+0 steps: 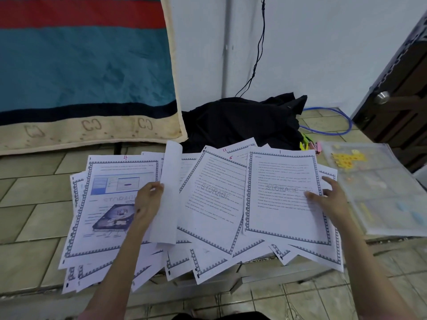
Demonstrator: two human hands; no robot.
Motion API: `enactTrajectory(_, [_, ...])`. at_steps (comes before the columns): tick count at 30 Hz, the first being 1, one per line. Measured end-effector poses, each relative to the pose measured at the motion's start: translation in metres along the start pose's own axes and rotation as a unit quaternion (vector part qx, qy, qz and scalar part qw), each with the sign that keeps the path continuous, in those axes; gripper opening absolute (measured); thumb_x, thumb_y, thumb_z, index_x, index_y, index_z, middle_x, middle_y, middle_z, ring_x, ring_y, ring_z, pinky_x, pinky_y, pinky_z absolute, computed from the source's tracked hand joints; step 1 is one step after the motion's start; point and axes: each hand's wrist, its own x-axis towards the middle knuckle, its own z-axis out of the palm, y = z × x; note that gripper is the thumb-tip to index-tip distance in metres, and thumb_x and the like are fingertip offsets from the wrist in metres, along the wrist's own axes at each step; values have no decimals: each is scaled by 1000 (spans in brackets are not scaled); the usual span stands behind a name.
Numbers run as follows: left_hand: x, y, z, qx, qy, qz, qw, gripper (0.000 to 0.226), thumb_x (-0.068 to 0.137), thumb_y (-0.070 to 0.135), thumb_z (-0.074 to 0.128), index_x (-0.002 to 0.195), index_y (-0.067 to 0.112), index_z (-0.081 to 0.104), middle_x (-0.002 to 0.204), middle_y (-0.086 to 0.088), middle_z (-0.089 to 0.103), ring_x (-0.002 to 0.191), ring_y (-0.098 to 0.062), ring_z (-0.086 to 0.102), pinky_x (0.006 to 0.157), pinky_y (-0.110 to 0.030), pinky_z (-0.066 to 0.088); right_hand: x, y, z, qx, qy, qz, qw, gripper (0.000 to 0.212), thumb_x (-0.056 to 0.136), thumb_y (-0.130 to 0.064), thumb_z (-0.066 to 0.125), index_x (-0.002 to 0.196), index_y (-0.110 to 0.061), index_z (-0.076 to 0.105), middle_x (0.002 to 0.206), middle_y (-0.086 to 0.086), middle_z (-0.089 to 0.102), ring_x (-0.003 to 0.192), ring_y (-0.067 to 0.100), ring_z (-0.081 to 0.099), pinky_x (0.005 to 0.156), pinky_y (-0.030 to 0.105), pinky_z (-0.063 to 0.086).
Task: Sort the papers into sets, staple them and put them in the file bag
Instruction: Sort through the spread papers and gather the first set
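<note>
Sorting, by the look of it: white printed papers with blue borders (215, 204) fan across the tiled floor, long edges running away from the person. The left hand (147, 199) pinches one lifted sheet (167, 192); the right hand (328, 197) lies spread on page one. Next comes matching numbers. The clear plastic file bag (379, 188) waits right.

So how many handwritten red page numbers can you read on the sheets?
4: "4" on the left sheet, "11" and "6" mid-pile, "1" on the right sheet. Others may be covered.
</note>
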Motion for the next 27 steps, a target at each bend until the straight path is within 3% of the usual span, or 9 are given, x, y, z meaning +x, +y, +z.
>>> enactTrajectory(3, [-22,12,9,8,-62,100,993,45,96,31,48,139,23,36,124,-3,57,100,-19,55,78,-28,45,2,-9,7,-150,46,-31,987,67,82,-9,69,140,-10,37,128,23,53,115,39,53,94,47,44])
enactTrajectory(6, [-45,23,23,151,-164,259,940,56,88,58,41,140,38,34,149,10,28,135,-14,30,107,-43,30,-12,-17,26,-339,78,-123,929,45,86,-6,59,130,-7,51,139,22,44,129,39,38,104,48,34])
enactTrajectory(9, [-63,15,45,343,-299,309,835,81,63,83,38,137,53,27,158,10,-4,146,-19,-6,112,-56,-5,-39,-25,59,-330,-60,-209,919,35,94,-20,52,128,-14,55,142,14,44,135,33,35,111,46,28])
enactTrajectory(12, [-76,-4,62,408,-363,305,780,98,49,84,52,138,54,24,157,10,-12,144,-19,-19,108,-59,-15,-54,-20,90,-406,-194,-243,859,73,85,-70,18,144,-30,34,157,0,17,147,27,7,117,49,3])
enactTrajectory(14, [-77,-13,63,413,-359,316,775,110,40,87,51,139,54,22,156,12,-14,143,-19,-24,108,-61,-16,-56,-8,103,-451,-212,-231,836,83,76,-78,2,147,-39,18,159,-5,-1,147,24,-10,113,50,-12])
enactTrajectory(17, [-74,-21,63,425,-347,339,764,119,32,92,44,141,54,13,148,17,-23,140,-19,-29,108,-62,-17,-53,6,106,-467,-177,-217,839,66,85,-67,11,147,-43,10,160,-8,-4,147,21,-13,113,52,-14])
enactTrajectory(21, [-76,-23,62,419,-330,363,764,102,47,91,43,139,56,19,145,20,-21,138,-15,-29,107,-56,-22,-50,5,103,-468,-173,-211,840,62,88,-65,13,147,-44,11,160,-9,-3,147,19,-13,113,50,-14])
enactTrajectory(24, [-75,-26,61,334,-317,363,810,69,51,92,36,110,61,52,146,27,-1,139,-6,-16,108,-48,-23,-48,7,103,-456,-166,-211,848,57,93,-61,17,147,-43,13,159,-10,-1,147,19,-13,113,48,-15])
enactTrajectory(27, [-74,-29,55,191,-326,307,873,36,62,83,46,75,52,60,133,35,32,137,3,14,115,-39,-13,-48,10,103,-441,-154,-219,857,53,97,-55,18,147,-41,17,159,-10,2,147,17,-11,114,47,-14])
